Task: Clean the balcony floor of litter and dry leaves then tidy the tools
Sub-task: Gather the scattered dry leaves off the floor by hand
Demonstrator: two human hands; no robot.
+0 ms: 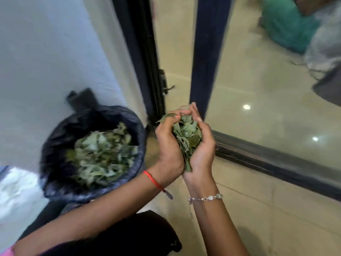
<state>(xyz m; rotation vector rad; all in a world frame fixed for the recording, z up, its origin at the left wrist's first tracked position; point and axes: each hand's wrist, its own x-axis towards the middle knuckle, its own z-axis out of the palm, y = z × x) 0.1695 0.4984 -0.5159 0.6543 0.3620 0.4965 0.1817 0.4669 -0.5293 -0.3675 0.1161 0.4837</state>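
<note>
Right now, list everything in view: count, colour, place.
bin bag: one, black, open, against the wall, left
leaves in bag: one heap, green, inside the bag
handful of leaves: one, green, cupped between both hands
wall: one, white, left
door post: one, dark blue, centre
floor: one, beige tiles, underfoot
thread: one, red, left wrist
bracelet: one, silver, right wrist
left hand: one, grips the handful
right hand: one, grips the handful
</note>
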